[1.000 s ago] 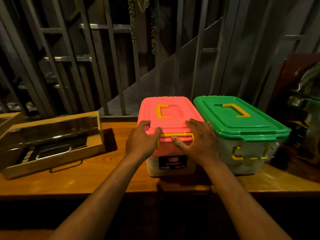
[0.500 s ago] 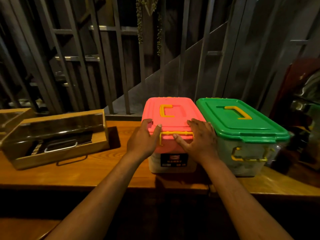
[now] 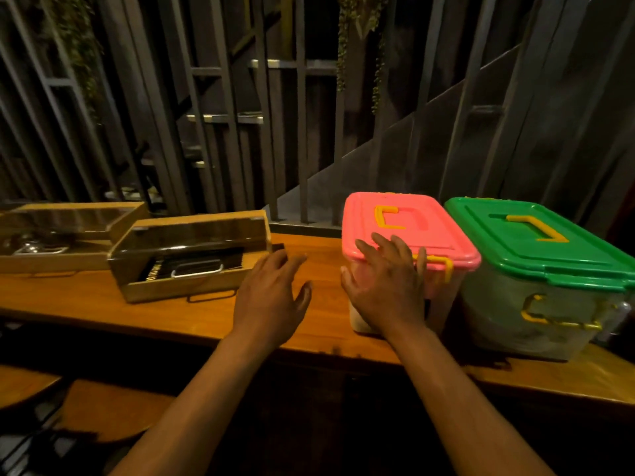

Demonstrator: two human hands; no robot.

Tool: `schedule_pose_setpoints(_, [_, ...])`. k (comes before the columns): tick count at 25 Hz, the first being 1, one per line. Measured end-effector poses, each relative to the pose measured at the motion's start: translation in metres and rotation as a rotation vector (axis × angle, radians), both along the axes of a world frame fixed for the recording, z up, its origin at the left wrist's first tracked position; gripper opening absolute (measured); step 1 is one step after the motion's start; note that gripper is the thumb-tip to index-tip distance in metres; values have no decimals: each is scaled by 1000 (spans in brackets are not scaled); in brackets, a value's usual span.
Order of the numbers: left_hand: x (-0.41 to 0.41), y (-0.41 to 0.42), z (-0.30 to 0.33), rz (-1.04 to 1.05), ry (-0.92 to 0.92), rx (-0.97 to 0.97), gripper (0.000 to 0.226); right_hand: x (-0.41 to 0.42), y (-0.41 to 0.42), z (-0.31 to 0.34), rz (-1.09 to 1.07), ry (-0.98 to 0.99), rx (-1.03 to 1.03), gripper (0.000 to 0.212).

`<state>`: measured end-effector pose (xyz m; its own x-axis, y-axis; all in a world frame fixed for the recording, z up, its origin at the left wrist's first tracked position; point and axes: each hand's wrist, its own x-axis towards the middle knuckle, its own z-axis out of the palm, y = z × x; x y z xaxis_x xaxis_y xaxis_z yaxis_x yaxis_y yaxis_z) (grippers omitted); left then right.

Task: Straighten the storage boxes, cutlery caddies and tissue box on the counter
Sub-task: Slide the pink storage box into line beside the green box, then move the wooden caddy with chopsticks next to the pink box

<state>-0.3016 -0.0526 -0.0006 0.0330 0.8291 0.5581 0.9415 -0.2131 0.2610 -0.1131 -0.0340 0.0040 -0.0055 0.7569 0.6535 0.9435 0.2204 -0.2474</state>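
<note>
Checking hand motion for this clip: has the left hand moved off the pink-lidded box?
Yes. The left hand has left the pink-lidded box, now over bare counter toward the cutlery caddy.

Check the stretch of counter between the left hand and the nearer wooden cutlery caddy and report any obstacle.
Nothing visible blocks it. The left hand hovers open over bare counter, just right of the nearer cutlery caddy.

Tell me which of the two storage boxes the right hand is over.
The pink-lidded box, left of the green-lidded box. The right hand covers its near left corner; nothing touches the green one.
</note>
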Motion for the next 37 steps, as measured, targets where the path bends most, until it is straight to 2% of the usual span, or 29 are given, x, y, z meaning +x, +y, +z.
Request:
schedule_pose_setpoints(2, [-35,-6,0,35,30,33,54,-39,-2,2,44,17,3,52])
schedule_pose_setpoints(7, [-157,-10,-13,190,54,-36,61,-158,1,-5,152,55,-30,52])
schedule_pose_setpoints(13, [-268,-6,-19,221,57,-113,60,-269,15,-28,206,117,-131,50])
schedule_pose_setpoints(23, [-353,93,-29,291,-5,-259,57,-369,119,-53,336,116,-302,53])
schedule_pose_setpoints(26, [-367,123,-33,282,-163,-303,55,-399,154,-53,372,76,-320,55])
schedule_pose_setpoints(29, [-384,148,-42,209,-621,-346,51,-423,176,-64,375,-2,-297,57])
schedule_pose_setpoints(31, [-391,159,-48,174,-818,-370,52,-427,179,-76,363,-5,-212,58])
schedule_pose_setpoints(34, [-393,166,-53,156,-912,-353,48,-426,181,-86,368,20,-122,56])
schedule_pose_setpoints(37, [-392,160,-55,183,-981,-377,32,-422,179,-89,350,101,-54,47])
